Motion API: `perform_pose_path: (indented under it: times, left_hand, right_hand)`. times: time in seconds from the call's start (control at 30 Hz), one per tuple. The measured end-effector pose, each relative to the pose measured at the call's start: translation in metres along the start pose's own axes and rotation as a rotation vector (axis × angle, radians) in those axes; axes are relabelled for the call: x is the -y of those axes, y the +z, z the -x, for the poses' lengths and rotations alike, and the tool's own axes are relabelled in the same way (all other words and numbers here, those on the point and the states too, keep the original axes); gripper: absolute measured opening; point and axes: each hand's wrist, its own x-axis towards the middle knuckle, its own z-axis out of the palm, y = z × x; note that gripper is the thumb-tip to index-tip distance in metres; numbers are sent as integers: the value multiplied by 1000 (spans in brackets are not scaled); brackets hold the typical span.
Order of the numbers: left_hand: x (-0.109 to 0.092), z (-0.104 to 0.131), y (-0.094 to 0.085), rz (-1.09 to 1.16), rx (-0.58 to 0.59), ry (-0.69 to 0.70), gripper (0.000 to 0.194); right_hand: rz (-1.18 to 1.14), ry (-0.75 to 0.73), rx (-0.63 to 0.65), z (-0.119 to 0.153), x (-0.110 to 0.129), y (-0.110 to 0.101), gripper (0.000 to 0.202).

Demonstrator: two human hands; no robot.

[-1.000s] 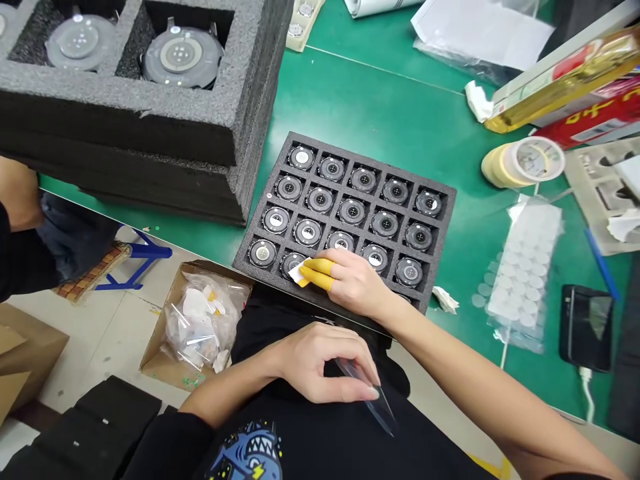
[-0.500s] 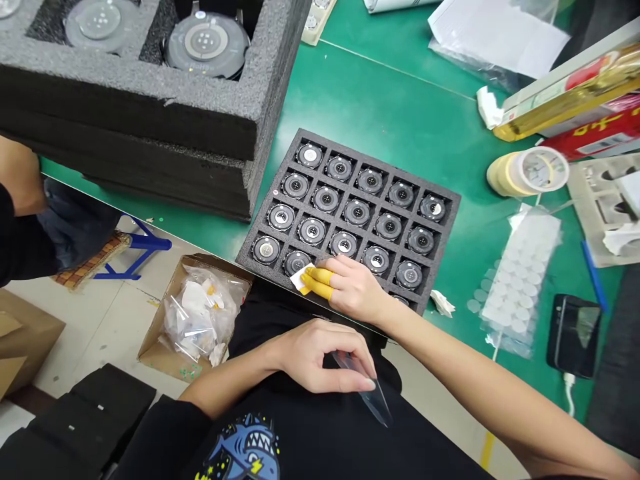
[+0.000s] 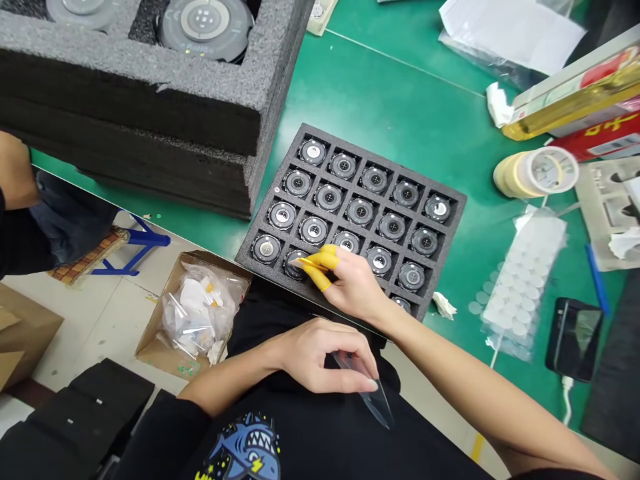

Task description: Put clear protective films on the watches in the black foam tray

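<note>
My right hand (image 3: 350, 277), with yellow finger cots on its thumb and fingers, pinches a small thin whitish piece (image 3: 298, 262). It is over a round watch body (image 3: 295, 268) in the front row of a dark foam tray (image 3: 275, 195); whether the piece touches the watch I cannot tell. Several similar watch bodies lie back-up in the tray's square compartments, some hidden under my hand. My left hand (image 3: 325, 357) rests in front of my black shirt, closed on a curved sheet of clear plastic film (image 3: 373, 400).
Stacked thick foam trays (image 3: 215, 127) stand at the upper left. A cardboard box (image 3: 150, 333) with plastic waste is on the floor. To the right lie a tape roll (image 3: 537, 172), round white stickers (image 3: 520, 280), a phone-like black device (image 3: 575, 337) and crumpled tissue (image 3: 443, 305).
My right hand has turned so that the pinched piece looks thinner and lies over the front-row watch. My left hand stays where it was. The view has shifted slightly.
</note>
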Motion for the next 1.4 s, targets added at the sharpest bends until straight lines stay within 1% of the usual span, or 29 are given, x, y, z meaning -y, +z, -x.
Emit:
perform_pose_path:
  times: [0.07, 0.17, 0.23, 0.33, 0.43, 0.53, 0.67, 0.73, 0.8, 0.87, 0.97, 1.17, 1.33, 1.4]
  left_hand:
    - [1, 0, 0, -3, 4, -4, 21]
    - [2, 1, -1, -23, 26, -46, 21]
    - [2, 3, -1, -27, 26, -52, 20]
    - [2, 5, -2, -21, 7, -38, 20]
    - [2, 6, -2, -15, -1, -25, 20]
    - [1, 6, -2, -10, 4, 6, 20]
    - [1, 5, -1, -16, 22, -37, 19]
    - [1, 5, -1, -22, 29, -52, 19]
    - [2, 5, -1, -28, 38, -51, 20]
    - [2, 4, -1, -25, 40, -38, 20]
    - [1, 3, 0, -6, 18, -8, 19]
    - [0, 3, -1, -18, 6, 30, 20]
    - [-1, 1, -2, -42, 3, 71, 22]
    - [-2, 1, -2, -41, 1, 69, 22]
  right_hand:
    - [48, 12, 28, -2, -3, 3, 17]
    - [118, 62, 6, -6, -7, 6, 23]
    - [134, 87, -31, -8, -10, 5, 22]
    - [89, 82, -87, -7, -8, -1, 15]
    - [20, 29, -106, -2, -2, -6, 11]
    - [21, -59, -76, 4, 4, -9, 7]
    - [166, -181, -45, 10, -4, -13, 27]
    - [176, -220, -3, 10, -13, -18, 38]
    - [146, -273, 42, 9, -21, -24, 43]
    - [136, -342, 90, 8, -26, -30, 41]
    - [198, -417, 153, 6, -28, -36, 38]
    - [283, -481, 93, 3, -26, -34, 35]
    - [341, -538, 176, -6, -24, -39, 32]
    - [343, -564, 189, -10, -23, -41, 31]
